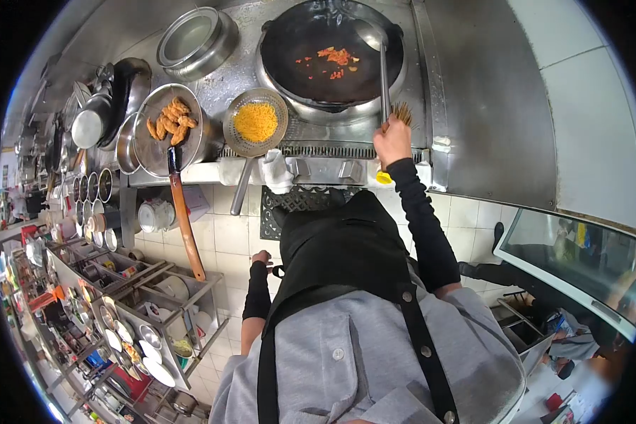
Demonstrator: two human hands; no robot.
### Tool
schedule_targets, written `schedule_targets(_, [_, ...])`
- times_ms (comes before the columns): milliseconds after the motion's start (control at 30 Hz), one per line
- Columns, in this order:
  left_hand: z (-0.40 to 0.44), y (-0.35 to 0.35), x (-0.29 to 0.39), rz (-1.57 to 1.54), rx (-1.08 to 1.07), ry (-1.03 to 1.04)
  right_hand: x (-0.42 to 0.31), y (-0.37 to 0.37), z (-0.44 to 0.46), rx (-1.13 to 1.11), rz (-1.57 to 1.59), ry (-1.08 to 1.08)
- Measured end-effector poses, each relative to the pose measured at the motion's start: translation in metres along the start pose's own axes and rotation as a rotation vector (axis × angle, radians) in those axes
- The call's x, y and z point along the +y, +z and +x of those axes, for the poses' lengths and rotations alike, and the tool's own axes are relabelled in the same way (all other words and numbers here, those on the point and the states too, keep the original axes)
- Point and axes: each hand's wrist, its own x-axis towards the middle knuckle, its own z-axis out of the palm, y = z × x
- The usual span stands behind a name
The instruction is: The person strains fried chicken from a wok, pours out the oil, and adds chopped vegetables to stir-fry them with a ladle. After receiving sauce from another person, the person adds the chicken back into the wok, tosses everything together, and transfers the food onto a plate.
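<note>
My right hand (pixel 392 143) is closed round the handle of a metal ladle (pixel 384 81), whose bowl rests inside the far right rim of a black wok (pixel 290 67). Small red and orange pieces (pixel 337 56) lie in the wok. Beside this hand is a bundle of brown bristles (pixel 402 114). My left hand (pixel 262 258) hangs low beside my apron, away from the stove; its fingers look curled but are too small to read. A perforated ladle (pixel 242 185) with yellow shreds (pixel 256 121) sits left of the wok.
Fried brown pieces (pixel 171 121) lie in a wooden-handled strainer (pixel 141 134) at the left. Behind it stands a metal pot (pixel 222 46). A white cloth (pixel 277 172) hangs at the stove's front edge. Shelves with plates (pixel 159 371) are lower left; another person (pixel 572 336) is lower right.
</note>
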Motion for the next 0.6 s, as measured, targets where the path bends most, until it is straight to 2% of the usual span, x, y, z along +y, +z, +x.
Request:
schedule_targets(133, [0.007, 0.000, -0.009, 0.308, -0.054, 0.121, 0.005, 0.014, 0.010, -0.263, 0.362, 0.295])
schedule_targets(200, [0.012, 0.000, -0.012, 0.278, -0.053, 0.126, -0.021, -0.008, -0.001, -0.398, 0.475, 0.377])
schedule_targets(233, [0.010, 0.000, -0.009, 0.244, -0.048, 0.130, -0.035, -0.018, -0.015, -0.422, 0.412, 0.312])
schedule_targets(267, [0.007, -0.001, -0.009, 0.177, -0.041, 0.134, -0.020, -0.003, -0.028, -0.310, 0.163, -0.005])
schedule_targets(333, [0.007, 0.003, -0.006, -0.151, -0.019, 0.010, -0.037, -0.031, -0.050, -0.272, 0.145, -0.159])
schedule_targets(433, [0.001, 0.001, -0.001, -0.145, -0.005, -0.015, -0.051, -0.085, -0.065, -0.412, 0.149, -0.152])
schedule_targets(533, [0.010, 0.005, -0.008, -0.117, 0.013, -0.001, -0.050, -0.092, -0.074, -0.432, 0.133, -0.106])
schedule_targets(567, [0.012, 0.006, -0.009, -0.118, 0.001, -0.010, -0.037, -0.078, -0.072, -0.412, 0.091, -0.151])
schedule_targets(600, [0.005, 0.006, -0.005, 0.054, -0.006, 0.045, -0.018, -0.055, -0.067, -0.364, 0.041, -0.184])
